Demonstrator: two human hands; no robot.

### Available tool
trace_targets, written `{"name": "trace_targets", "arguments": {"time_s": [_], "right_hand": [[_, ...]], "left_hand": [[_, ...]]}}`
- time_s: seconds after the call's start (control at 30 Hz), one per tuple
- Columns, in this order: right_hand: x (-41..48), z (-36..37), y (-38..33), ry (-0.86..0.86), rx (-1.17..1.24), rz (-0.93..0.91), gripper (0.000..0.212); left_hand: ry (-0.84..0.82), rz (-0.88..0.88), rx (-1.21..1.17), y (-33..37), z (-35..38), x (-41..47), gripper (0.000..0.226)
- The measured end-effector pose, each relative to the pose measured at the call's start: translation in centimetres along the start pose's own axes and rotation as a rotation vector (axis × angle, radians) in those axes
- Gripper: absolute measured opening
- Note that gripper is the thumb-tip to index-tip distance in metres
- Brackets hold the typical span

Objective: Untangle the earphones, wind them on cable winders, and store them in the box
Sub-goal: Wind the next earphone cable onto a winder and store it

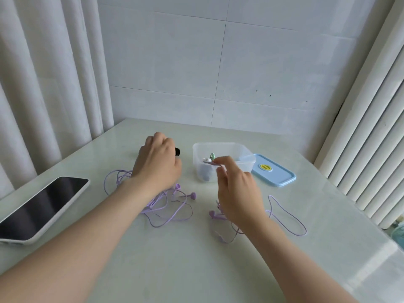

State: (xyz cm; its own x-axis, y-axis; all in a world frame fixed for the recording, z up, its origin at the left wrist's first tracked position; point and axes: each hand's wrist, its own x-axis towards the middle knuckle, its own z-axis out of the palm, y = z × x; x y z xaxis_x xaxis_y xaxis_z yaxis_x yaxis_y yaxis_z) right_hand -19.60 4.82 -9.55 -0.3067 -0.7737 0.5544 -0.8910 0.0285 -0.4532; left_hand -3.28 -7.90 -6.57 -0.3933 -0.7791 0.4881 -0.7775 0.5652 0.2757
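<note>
A tangle of purple earphones (pixel 172 206) lies on the table under and right of my left forearm. More purple cable (pixel 288 217) loops to the right of my right hand. My left hand (pixel 156 162) is curled round a small black object (pixel 177 151) above the tangle. My right hand (pixel 236 189) pinches a flat purple winder (pixel 210 163) at the front rim of the clear plastic box (pixel 223 147). Inside the box I see a white piece and a green piece; the rest is hidden.
The box's blue lid (pixel 273 171) lies flat just right of the box. A phone in a white case (pixel 39 206) rests at the table's left edge. Curtains hang on the left, and a ribbed white panel stands on the right.
</note>
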Motion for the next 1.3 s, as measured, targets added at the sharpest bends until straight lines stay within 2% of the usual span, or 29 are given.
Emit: {"name": "trace_targets", "arguments": {"time_s": [0.17, 0.27, 0.43, 0.57, 0.73, 0.87, 1.07, 1.17, 1.3], "right_hand": [[0.7, 0.8, 0.3, 0.106, 0.043, 0.024, 0.019], [0.8, 1.5, -0.5, 0.107, 0.014, -0.029, 0.017], [0.6, 1.6, -1.0, -0.006, -0.027, -0.053, 0.018], [0.6, 1.7, -0.7, -0.012, -0.012, -0.029, 0.018], [0.5, 1.5, -0.5, -0.002, -0.003, -0.014, 0.02], [0.3, 1.4, -0.2, -0.002, 0.016, -0.021, 0.021], [0.2, 1.5, 0.0, 0.042, 0.043, -0.02, 0.018], [0.3, 1.4, -0.1, 0.082, 0.084, -0.015, 0.015], [0.3, 1.0, -0.5, 0.157, 0.157, -0.056, 0.014]], "left_hand": [[-0.089, -0.096, 0.084, -0.8, 2.5, 1.9, 0.026], [-0.141, -0.133, 0.1, -1.5, 3.6, 2.7, 0.038], [-0.071, -0.164, 0.125, -1.9, 4.4, 3.3, 0.034], [-0.011, -0.139, 0.109, -2.1, 4.8, 3.6, 0.026], [-0.042, -0.135, 0.138, -2.1, 4.3, 3.2, 0.025], [-0.078, -0.164, 0.289, -1.6, 3.7, 2.7, 0.032], [0.059, -0.099, 0.313, -0.5, 3.4, 1.9, 0.041], [0.171, -0.092, 0.282, 0.3, 3.0, 2.0, 0.033], [0.361, -0.135, 0.001, 1.1, 2.1, 2.7, 0.007]]}}
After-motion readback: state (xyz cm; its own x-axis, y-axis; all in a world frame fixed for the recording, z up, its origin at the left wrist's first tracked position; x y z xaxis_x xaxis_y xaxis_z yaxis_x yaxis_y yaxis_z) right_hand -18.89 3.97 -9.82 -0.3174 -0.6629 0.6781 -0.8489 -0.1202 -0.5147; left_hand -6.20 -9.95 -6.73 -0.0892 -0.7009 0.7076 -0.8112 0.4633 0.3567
